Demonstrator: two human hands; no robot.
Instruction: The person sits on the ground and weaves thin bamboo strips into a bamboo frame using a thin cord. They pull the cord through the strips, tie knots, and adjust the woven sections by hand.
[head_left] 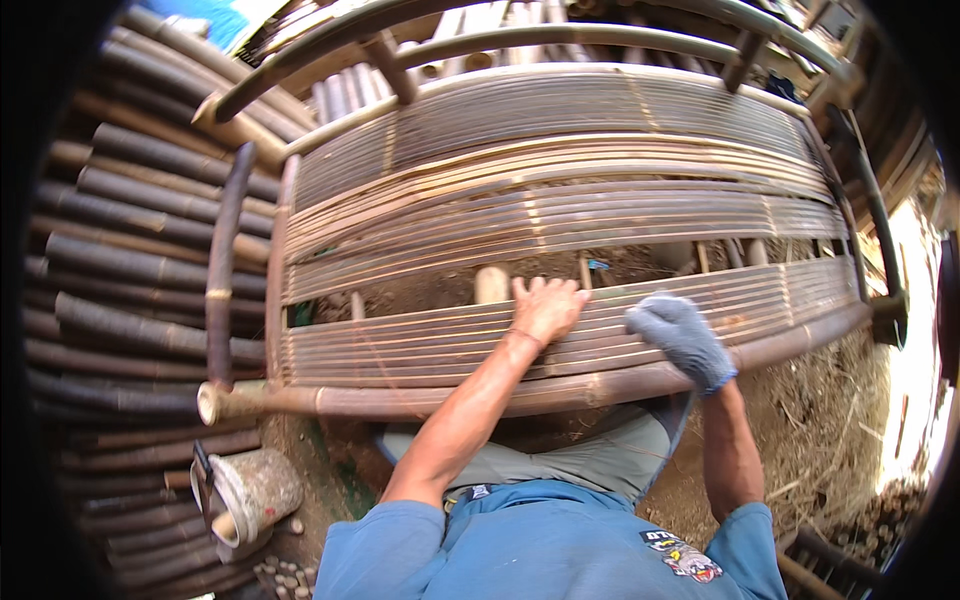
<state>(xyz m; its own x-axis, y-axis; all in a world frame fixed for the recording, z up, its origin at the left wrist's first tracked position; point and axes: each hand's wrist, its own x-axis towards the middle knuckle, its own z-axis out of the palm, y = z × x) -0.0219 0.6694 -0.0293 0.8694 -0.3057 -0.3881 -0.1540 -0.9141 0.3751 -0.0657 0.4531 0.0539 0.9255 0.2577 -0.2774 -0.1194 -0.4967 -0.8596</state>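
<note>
A bamboo bench (285,225) with a slatted seat and back stretches across in front of me. My left hand (548,308) is bare and rests on the near band of bamboo slats (430,340), its fingers curled over the band's far edge beside the open gap in the seat. My right hand (682,342), in a grey-blue knitted glove, is closed in a fist over the same band, farther right. Whatever that fist may hold is hidden. Below both hands runs the thick front rail (480,398) of the bench, close to my knees.
Dark bamboo poles (140,265) lie stacked along the left. A stained white bucket (262,490) with tools in it stands at the lower left. Through the seat gap a pale bamboo crosspiece (491,285) shows. Shavings litter the dirt floor (810,420) on the right.
</note>
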